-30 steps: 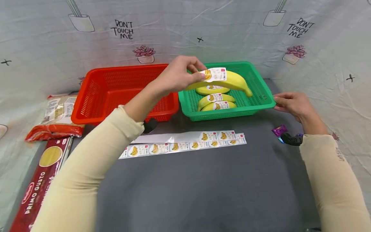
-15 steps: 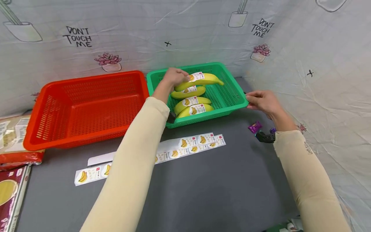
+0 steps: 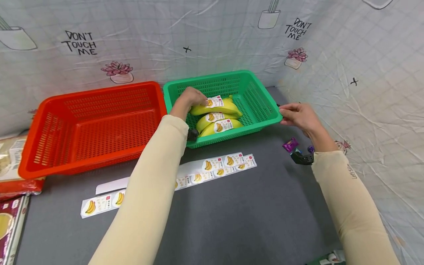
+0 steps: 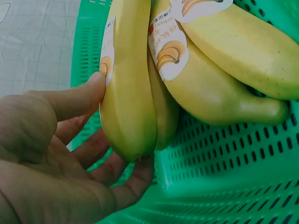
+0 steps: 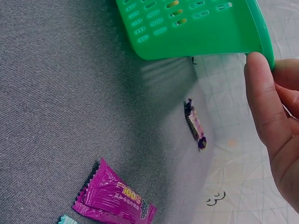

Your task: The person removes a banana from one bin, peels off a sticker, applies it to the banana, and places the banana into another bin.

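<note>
My left hand (image 3: 192, 97) is down inside the green basket (image 3: 256, 126), gripping a yellow banana (image 3: 229, 107). In the left wrist view, the thumb presses beside the label on this banana (image 4: 130, 88), and the other fingers curl under its dark tip. Several more bananas (image 4: 212, 88) with white banana-picture stickers lie alongside it; one is partly hidden beneath the held one. At the basket's near right corner, my right hand (image 3: 301, 118) pinches the rim between thumb and fingers, as the right wrist view shows with the thumb (image 5: 261, 88) against the green edge.
An empty red basket (image 3: 89, 162) stands to the left of the green one. Strips of banana stickers (image 3: 205, 176) lie in front, partly under the left sleeve. A purple candy (image 3: 290, 144) is near the right wrist. At far left lie a food bag (image 3: 13, 162) and a red packet (image 3: 10, 228).
My left hand has lowered the banana from above the green basket down among the other bananas. The head view has turned to the right. My right hand keeps its hold on the rim.
</note>
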A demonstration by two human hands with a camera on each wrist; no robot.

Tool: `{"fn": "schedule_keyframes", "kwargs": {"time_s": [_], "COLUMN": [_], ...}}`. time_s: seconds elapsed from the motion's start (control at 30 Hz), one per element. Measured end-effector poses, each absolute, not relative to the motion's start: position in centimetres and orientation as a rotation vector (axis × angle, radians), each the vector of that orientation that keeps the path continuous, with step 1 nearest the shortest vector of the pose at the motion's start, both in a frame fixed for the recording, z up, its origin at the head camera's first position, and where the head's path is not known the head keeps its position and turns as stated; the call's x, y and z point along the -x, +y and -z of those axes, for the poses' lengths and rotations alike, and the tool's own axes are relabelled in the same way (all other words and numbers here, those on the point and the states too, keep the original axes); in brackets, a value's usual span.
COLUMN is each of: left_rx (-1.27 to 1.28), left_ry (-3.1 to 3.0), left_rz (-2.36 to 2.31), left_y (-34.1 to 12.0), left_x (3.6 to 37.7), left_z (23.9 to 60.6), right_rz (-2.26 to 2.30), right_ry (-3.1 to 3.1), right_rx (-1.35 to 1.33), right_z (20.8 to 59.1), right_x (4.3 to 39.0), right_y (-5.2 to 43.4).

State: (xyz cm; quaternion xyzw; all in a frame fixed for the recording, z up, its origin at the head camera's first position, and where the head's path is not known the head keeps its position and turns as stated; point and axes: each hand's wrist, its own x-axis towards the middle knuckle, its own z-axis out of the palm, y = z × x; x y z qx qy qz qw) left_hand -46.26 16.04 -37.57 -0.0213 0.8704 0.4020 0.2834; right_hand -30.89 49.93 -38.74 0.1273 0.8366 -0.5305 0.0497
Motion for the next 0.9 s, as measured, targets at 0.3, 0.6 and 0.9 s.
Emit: {"fn": "schedule_keyframes", "kwargs": {"time_s": [0.3,0.6,0.9], "left_rx": [0.084,0.124,0.027], "left_ry": [2.326,2.318,2.392], "left_rz": [-1.052,-1.071,-1.14], "left_y": [14.9,13.4,13.5], "left_x": [45.9,45.7,45.6], "left_z": [37.5,37.8,36.4], "right_rz": [1.632,1.62,1.555], "right_ry": [2.535,2.506,2.537], "right_rx": [-0.342,-0.304,-0.291], "right_z": [38.9,39.1,39.4], "right_x": [31.8,33.2,34.2], "right_y": [49.4,48.4,49.5]}}
